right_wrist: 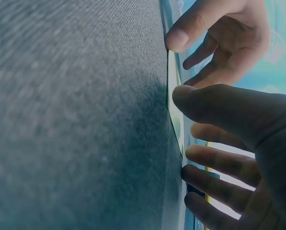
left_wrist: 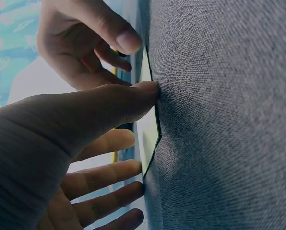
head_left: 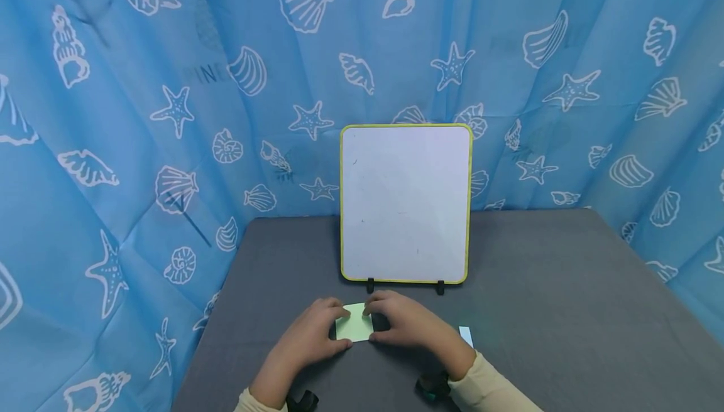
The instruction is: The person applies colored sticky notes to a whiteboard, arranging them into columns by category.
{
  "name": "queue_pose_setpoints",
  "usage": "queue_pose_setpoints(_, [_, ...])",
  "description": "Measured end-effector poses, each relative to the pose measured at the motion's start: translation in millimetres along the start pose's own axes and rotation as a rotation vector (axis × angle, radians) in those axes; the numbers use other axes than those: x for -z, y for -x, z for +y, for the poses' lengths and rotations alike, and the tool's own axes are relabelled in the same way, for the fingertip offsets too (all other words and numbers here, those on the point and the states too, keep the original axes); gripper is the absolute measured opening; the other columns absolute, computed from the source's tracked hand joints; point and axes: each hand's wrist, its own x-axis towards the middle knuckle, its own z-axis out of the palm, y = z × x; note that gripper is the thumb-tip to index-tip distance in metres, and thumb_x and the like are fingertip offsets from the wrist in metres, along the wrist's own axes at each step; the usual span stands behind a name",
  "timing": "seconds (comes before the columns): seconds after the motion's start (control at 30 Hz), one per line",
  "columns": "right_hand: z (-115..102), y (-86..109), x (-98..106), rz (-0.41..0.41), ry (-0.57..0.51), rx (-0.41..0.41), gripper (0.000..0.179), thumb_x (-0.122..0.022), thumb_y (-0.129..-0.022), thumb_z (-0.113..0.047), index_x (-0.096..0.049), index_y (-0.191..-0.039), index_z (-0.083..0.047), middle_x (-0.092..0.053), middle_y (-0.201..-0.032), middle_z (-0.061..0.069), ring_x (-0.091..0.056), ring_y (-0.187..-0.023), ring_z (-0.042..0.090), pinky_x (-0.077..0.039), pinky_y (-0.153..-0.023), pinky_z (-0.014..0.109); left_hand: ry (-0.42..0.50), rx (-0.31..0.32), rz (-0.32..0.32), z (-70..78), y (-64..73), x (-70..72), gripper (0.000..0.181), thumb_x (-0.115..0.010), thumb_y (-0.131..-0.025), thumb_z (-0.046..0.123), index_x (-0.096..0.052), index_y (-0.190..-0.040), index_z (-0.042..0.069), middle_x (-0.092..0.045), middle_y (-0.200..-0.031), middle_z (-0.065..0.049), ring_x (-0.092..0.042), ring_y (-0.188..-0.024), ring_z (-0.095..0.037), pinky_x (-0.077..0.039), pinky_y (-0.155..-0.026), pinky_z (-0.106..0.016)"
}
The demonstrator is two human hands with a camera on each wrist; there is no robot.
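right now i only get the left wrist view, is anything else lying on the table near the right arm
Observer: Yes, the head view shows a small whitish piece on the grey table, just beyond the wrist of the right hand.
Operator: ok, and that board past the green paper, is it yellow on just one edge
Observer: No, in the head view its yellow rim runs round all four sides.
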Motion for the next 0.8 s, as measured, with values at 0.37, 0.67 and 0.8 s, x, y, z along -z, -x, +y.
queue_pose_setpoints(0.37, [-9.0, -7.0, 2.7, -0.045, 0.006, -0.004, 0.036, -0.089, -0.088, -0.028, -0.078, -0.120, -0.014, -0.067, -0.141, 0.008, -0.062, -0.130, 0.025, -0.056, -0.106, 0.043, 0.013, 0.015, 0.000, 2.6, -0.3, 1.7, 0.041, -0.088, -0.089, 0.034, -0.077, -0.123, 0.011, -0.068, -0.133, -0.008, -0.064, -0.119, -0.027, -0.057, -0.097, -0.045])
queue_pose_setpoints(0.67, [-9.0, -12.7, 4.2, -0.059, 0.037, 0.017, 0.028, -0.088, -0.089, -0.028, -0.081, -0.113, -0.015, -0.070, -0.135, 0.005, -0.064, -0.121, 0.019, -0.057, -0.101, 0.036, 0.010, 0.040, -0.075, 1.5, -7.3, 6.6, 0.040, -0.086, -0.091, 0.037, -0.081, -0.117, 0.008, -0.068, -0.131, -0.008, -0.064, -0.115, -0.025, -0.057, -0.092, -0.044])
queue_pose_setpoints(0.8, [-9.5, -14.2, 3.0, -0.077, 0.029, 0.033, 0.023, -0.088, -0.089, -0.028, -0.082, -0.109, -0.016, -0.070, -0.134, 0.004, -0.064, -0.121, 0.018, -0.057, -0.102, 0.034, 0.001, 0.034, -0.092, 1.6, -8.2, 8.6, 0.041, -0.086, -0.090, 0.038, -0.081, -0.117, 0.007, -0.068, -0.127, -0.006, -0.063, -0.111, -0.023, -0.057, -0.089, -0.042])
